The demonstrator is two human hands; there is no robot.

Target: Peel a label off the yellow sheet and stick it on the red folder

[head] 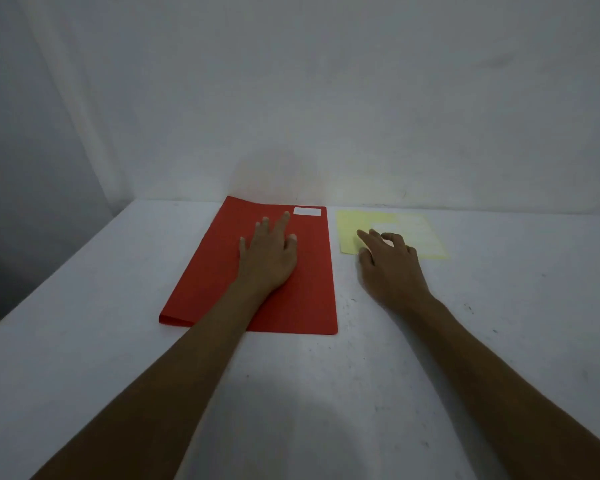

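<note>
a bare, dim indoor workspace: only a plain white table (84,341) against a blank white wall (291,81)

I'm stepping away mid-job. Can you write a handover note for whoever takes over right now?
Left hand: flat on the red folder, holding nothing.
Right hand: fingers bent on the yellow sheet; whether it grips a label is unclear.
Folder and sheet lie side by side on the table.
Done: one white label sits at the folder's far right corner.
Left: unclear whether another label is wanted.
</note>
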